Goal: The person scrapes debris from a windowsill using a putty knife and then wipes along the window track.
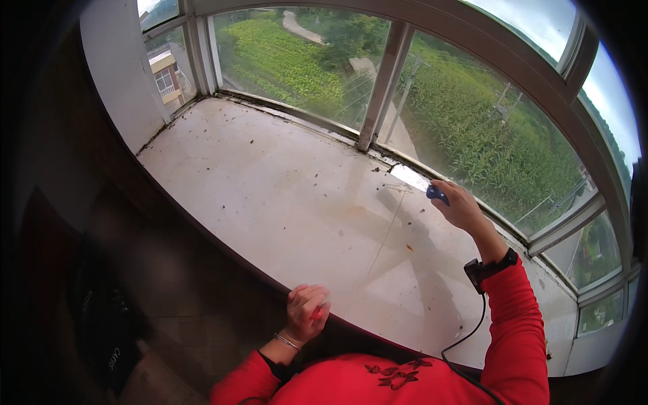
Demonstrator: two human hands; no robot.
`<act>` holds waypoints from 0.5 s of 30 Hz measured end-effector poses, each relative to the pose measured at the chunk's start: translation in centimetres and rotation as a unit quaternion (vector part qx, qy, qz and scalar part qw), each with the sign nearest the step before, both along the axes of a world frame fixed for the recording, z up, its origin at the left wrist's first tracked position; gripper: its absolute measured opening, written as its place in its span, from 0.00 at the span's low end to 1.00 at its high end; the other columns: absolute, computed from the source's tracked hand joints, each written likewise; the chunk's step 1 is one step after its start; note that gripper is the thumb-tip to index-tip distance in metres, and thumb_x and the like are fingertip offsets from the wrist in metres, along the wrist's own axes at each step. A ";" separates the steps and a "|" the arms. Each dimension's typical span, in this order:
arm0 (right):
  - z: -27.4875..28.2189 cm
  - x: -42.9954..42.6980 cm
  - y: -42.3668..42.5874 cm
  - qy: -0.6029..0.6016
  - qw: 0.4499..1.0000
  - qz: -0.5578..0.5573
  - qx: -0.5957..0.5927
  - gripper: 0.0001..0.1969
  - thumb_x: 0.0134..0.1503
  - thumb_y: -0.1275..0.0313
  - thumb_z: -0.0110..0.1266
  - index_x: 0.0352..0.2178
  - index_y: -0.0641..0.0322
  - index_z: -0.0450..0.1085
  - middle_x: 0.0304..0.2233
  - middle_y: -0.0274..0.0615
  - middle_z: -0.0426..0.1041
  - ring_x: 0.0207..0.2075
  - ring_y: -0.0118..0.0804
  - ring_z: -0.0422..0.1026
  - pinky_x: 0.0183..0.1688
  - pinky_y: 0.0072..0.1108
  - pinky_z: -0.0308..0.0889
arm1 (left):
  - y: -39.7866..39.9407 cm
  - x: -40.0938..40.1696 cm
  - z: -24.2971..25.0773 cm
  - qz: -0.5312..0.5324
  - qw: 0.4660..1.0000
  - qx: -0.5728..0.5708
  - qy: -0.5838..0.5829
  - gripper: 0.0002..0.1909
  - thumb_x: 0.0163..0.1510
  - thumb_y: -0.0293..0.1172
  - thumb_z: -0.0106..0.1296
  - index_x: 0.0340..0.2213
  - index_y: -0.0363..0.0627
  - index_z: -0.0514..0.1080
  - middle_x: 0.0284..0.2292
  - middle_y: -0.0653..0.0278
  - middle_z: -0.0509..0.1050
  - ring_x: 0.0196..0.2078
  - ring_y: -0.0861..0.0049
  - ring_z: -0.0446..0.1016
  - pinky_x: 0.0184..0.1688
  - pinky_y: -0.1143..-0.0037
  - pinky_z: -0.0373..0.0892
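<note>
My right hand [458, 205] is closed around the blue handle of a flat-bladed tool, perhaps a scraper or putty knife [409, 177]. Its pale, shiny blade lies along the joint between the white windowsill [263, 187] and the window frame. Near the sill's front edge, my left hand [308, 312] is curled around a small red object [317, 313], mostly hidden by the fingers, so its kind cannot be told. Dark crumbs of debris [377, 169] lie on the sill close to the blade, with more specks scattered across the surface.
Large glass panes in a brown frame [385, 86] border the far side. Grime lines the bottom track [288, 114]. A white side wall [121, 66] rises at the left. A black cable [485, 309] hangs from the device on my right wrist. A dark bag with lettering [104, 314] is at lower left.
</note>
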State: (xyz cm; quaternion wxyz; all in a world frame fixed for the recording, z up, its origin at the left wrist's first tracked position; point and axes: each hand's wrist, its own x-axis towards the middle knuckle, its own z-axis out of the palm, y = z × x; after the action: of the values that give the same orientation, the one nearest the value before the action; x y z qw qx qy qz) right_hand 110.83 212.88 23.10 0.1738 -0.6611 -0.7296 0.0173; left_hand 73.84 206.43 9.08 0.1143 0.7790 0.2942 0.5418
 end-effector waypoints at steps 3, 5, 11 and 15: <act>0.2 -0.3 -2.1 0.027 1.000 -0.013 0.000 0.19 0.46 0.71 0.52 0.42 0.63 0.63 0.35 0.50 0.69 0.37 0.50 0.68 0.40 0.29 0.62 | 0.9 -1.7 0.7 0.036 0.999 0.009 -0.040 0.14 0.45 0.23 0.49 0.35 0.43 0.61 0.34 0.59 0.71 0.38 0.65 0.69 0.46 0.68 0.61; 0.1 -0.4 -3.3 0.027 0.999 -0.027 -0.003 0.20 0.46 0.72 0.53 0.42 0.63 0.62 0.34 0.51 0.69 0.37 0.51 0.68 0.40 0.29 0.62 | 1.0 -4.0 0.5 0.111 0.987 -0.040 -0.105 0.13 0.47 0.20 0.46 0.37 0.40 0.60 0.34 0.60 0.69 0.38 0.68 0.67 0.44 0.72 0.63; 1.3 -2.9 -5.1 0.164 0.983 -0.065 -0.048 0.23 0.46 0.73 0.52 0.46 0.58 0.60 0.27 0.47 0.69 0.29 0.40 0.68 0.35 0.25 0.63 | -0.3 -11.6 -3.0 0.209 0.910 -0.223 -0.281 0.07 0.52 0.22 0.43 0.35 0.39 0.61 0.25 0.65 0.67 0.28 0.82 0.67 0.34 0.82 0.66; 0.8 -3.3 -6.0 0.228 0.968 0.004 -0.101 0.27 0.43 0.73 0.53 0.48 0.55 0.59 0.23 0.41 0.66 0.25 0.35 0.65 0.32 0.23 0.62 | -2.9 -14.2 -2.1 0.244 0.897 -0.236 -0.283 0.06 0.51 0.22 0.44 0.34 0.39 0.62 0.24 0.67 0.67 0.27 0.83 0.67 0.32 0.82 0.65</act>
State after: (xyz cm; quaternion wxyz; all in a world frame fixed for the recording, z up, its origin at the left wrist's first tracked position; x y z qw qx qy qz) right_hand 107.48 206.86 23.94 0.2680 -0.6509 -0.6679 0.2417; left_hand 59.61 203.57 7.01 0.2373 0.4472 0.5494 0.6647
